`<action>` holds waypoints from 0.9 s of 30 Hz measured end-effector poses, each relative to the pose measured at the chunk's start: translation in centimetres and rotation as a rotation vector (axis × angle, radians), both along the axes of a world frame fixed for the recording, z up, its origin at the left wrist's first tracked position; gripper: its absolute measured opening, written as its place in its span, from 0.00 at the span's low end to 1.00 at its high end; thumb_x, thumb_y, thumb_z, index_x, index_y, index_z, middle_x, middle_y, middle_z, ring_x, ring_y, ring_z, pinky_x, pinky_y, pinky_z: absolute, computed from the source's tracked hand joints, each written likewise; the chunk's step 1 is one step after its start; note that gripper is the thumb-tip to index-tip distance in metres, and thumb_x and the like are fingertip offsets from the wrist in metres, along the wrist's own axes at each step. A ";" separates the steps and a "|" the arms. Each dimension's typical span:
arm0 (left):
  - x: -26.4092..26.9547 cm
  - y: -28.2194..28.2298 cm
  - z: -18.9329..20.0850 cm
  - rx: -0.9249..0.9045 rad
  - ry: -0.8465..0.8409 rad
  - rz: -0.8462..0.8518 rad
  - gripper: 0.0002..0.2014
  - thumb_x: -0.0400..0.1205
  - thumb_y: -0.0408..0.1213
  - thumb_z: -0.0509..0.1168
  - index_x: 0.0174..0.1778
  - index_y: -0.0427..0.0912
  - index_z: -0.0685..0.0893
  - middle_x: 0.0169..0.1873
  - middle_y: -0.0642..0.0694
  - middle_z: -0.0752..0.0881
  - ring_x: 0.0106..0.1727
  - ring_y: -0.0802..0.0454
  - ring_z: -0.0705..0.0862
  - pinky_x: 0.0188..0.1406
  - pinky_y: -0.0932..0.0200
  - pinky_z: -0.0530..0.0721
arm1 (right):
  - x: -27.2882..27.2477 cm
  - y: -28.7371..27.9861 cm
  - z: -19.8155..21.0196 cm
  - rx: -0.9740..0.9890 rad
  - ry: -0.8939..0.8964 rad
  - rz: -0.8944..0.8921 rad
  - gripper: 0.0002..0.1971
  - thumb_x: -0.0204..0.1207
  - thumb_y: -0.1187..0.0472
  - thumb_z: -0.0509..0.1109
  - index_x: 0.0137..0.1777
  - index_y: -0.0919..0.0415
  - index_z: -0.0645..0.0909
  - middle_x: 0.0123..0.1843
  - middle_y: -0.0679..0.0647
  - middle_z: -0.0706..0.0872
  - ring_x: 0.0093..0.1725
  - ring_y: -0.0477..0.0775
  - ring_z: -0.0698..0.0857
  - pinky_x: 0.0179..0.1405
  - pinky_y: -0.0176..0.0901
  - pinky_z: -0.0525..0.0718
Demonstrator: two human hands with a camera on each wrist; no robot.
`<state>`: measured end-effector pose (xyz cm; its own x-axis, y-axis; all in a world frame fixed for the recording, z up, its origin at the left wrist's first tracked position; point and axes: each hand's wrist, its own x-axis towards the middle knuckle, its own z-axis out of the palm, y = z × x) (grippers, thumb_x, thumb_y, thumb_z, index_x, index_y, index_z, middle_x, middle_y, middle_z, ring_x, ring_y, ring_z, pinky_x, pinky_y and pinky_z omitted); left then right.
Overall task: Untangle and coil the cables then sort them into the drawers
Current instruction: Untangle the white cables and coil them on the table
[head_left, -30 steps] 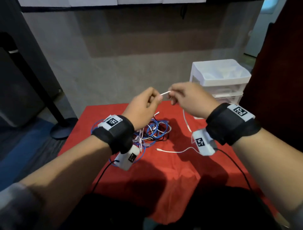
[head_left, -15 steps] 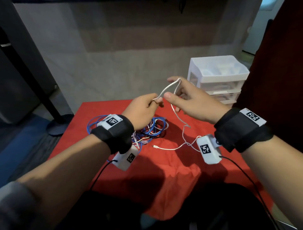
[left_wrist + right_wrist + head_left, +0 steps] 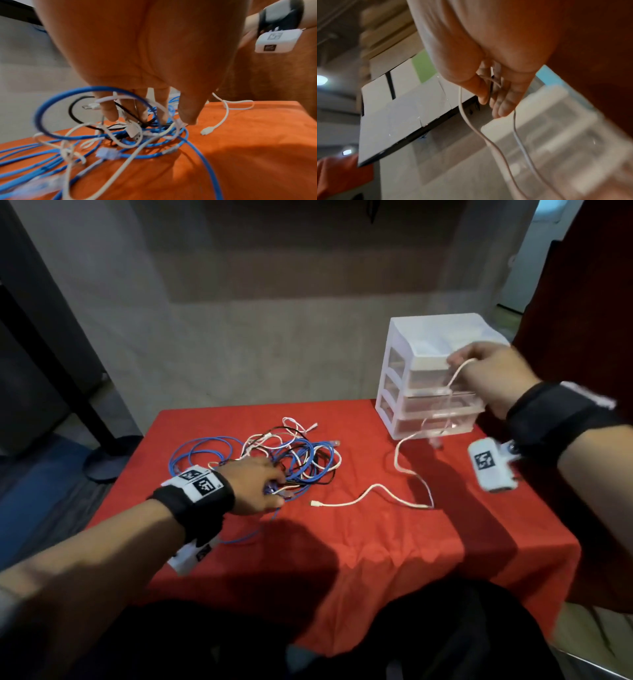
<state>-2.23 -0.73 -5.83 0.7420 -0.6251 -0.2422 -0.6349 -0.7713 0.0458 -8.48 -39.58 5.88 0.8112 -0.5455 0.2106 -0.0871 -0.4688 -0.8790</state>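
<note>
The white cable has been released by the left hand, now lowered with fingers spread into the tangle left of the drawer unit. It is pinched uncoiled by the right hand before the drawers; coiling remains undone.

1. Looks like a room in a home or small office, can't tell which.
2. Small table w/ a red cloth over it, set by a plain grey wall.
3. Little white plastic drawer box sits on the table, far right corner.
4. Dark pole stand w/ a round base on the floor, left side.
5. Round ceiling light glows above.
6. Open doorway, far right, w/ brighter light.
</note>
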 end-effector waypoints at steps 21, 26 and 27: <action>-2.1 -7.6 -1.8 -0.419 -0.084 0.100 0.13 0.77 0.52 0.70 0.51 0.56 0.75 0.55 0.52 0.85 0.58 0.46 0.84 0.55 0.56 0.80 | 1.2 11.9 -12.6 -0.446 0.625 0.568 0.07 0.81 0.56 0.69 0.49 0.56 0.88 0.36 0.53 0.89 0.33 0.55 0.88 0.33 0.44 0.85; -0.5 -5.2 -3.4 -0.172 -0.108 0.084 0.12 0.80 0.56 0.65 0.41 0.53 0.76 0.51 0.50 0.84 0.61 0.42 0.83 0.56 0.48 0.82 | 1.6 10.8 -13.7 -0.787 0.735 0.564 0.10 0.75 0.50 0.75 0.54 0.51 0.87 0.54 0.52 0.89 0.54 0.59 0.88 0.53 0.44 0.86; 0.1 -4.2 -3.4 -0.171 -0.069 0.081 0.14 0.80 0.56 0.65 0.35 0.53 0.73 0.44 0.51 0.82 0.57 0.43 0.84 0.54 0.49 0.83 | 1.6 9.9 -13.6 -0.804 0.754 0.535 0.13 0.75 0.49 0.75 0.56 0.52 0.87 0.54 0.53 0.88 0.54 0.59 0.88 0.53 0.44 0.86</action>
<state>-2.09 -4.95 -9.25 0.8025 -0.5907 -0.0843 -0.5775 -0.8044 0.1395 -6.88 -29.68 -7.68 0.9575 -0.0375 -0.2860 -0.0791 -0.9876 -0.1353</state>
